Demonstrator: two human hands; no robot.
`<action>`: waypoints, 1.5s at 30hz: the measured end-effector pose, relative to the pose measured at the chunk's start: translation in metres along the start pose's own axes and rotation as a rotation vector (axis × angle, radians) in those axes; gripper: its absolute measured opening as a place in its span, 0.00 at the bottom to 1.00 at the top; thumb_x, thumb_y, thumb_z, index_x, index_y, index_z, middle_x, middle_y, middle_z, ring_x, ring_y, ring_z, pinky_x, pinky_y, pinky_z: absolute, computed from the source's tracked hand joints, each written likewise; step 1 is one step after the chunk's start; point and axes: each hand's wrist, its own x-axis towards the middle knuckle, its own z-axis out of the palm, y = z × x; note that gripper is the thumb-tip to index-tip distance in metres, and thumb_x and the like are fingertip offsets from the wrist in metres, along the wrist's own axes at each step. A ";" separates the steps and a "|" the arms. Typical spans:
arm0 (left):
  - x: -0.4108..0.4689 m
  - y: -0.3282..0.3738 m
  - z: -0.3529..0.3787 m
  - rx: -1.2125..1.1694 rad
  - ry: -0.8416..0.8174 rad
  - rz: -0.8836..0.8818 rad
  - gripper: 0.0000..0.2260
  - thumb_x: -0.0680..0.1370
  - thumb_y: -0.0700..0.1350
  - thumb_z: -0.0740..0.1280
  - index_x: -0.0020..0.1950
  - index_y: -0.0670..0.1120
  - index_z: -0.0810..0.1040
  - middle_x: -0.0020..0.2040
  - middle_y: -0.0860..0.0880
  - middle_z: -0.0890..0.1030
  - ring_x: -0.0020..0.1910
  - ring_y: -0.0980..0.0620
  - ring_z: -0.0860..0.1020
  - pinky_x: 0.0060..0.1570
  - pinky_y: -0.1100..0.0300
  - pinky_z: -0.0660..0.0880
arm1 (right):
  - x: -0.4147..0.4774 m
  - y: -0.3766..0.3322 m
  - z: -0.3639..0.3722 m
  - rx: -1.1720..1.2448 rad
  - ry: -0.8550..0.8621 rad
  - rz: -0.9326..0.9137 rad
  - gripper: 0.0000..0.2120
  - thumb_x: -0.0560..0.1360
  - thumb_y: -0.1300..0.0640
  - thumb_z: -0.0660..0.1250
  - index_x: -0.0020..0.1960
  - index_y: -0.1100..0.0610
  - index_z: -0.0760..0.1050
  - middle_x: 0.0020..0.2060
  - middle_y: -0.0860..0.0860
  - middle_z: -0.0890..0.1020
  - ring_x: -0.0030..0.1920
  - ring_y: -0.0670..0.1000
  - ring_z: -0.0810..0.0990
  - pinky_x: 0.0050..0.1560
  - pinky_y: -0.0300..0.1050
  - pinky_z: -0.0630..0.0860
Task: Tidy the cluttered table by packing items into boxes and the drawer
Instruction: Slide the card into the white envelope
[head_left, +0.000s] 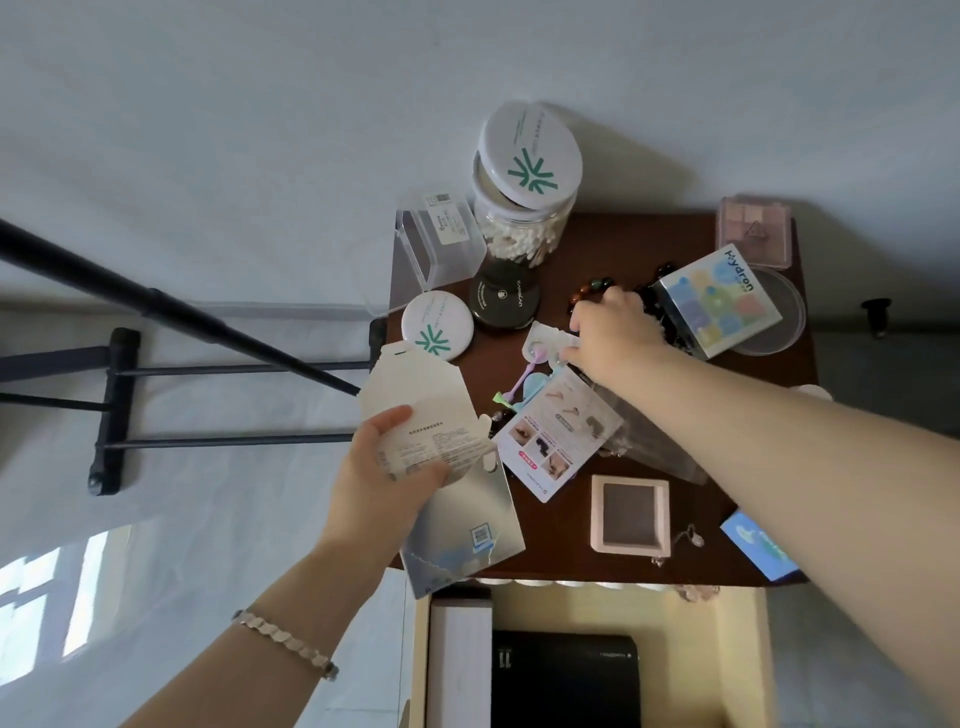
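Progress: early. The table (613, 244) top is crowded and, judging by the spread, little is packed yet. The drawer (737, 649) below the near edge stands open; in it are a flat black item (566, 675) and a white box (460, 660) along its left side. The left hand (384, 467) grips an opened white carton (415, 410) just off the table's left edge, thumb on the printed face, fingers curled beneath; its flaps are up, its inside not visible. The right hand (613, 332) is over mid-table, fingers curled downward, thumb tip at the edge of a clear blister pack (545, 338) lying on the table; cannot tell whether a pinch has closed. Judgement: the blister pack is meant for the carton. Containers: the swab jar (519, 228) at the back is part full of cotton swabs, its lid (530, 150) askew on top, not seated; the clear plastic box (441, 239) beside it looks empty; the round clear dish (779, 312) at right is partly hidden behind the Hydron box (719, 301), contents unseen; the square frame box (628, 514) sits near the front. Loose and left to pack: white compact (438, 325), dark compact (504, 301), bead bracelet (592, 291), palette (753, 228), leaflet card (558, 436), silver sleeve (462, 525) overhanging the near left corner, blue card (758, 551)
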 end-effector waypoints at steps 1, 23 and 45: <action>0.000 -0.002 -0.001 0.006 -0.003 0.000 0.23 0.72 0.38 0.72 0.58 0.57 0.68 0.55 0.51 0.74 0.43 0.59 0.74 0.27 0.71 0.70 | 0.004 -0.002 0.002 -0.025 -0.019 0.019 0.22 0.75 0.48 0.65 0.66 0.55 0.70 0.66 0.57 0.65 0.69 0.60 0.60 0.63 0.53 0.66; -0.019 0.007 0.006 -0.033 -0.263 0.150 0.31 0.66 0.36 0.76 0.57 0.63 0.69 0.54 0.55 0.76 0.55 0.54 0.76 0.44 0.65 0.78 | -0.112 0.009 -0.035 0.974 0.193 -0.405 0.07 0.71 0.58 0.70 0.48 0.49 0.79 0.38 0.40 0.81 0.41 0.42 0.80 0.43 0.32 0.76; -0.042 0.014 0.017 0.135 -0.544 0.284 0.36 0.63 0.30 0.76 0.59 0.62 0.69 0.55 0.50 0.77 0.51 0.51 0.81 0.47 0.60 0.80 | -0.164 0.018 0.019 0.804 0.233 -0.551 0.06 0.70 0.55 0.70 0.45 0.55 0.81 0.38 0.46 0.81 0.42 0.42 0.76 0.43 0.33 0.72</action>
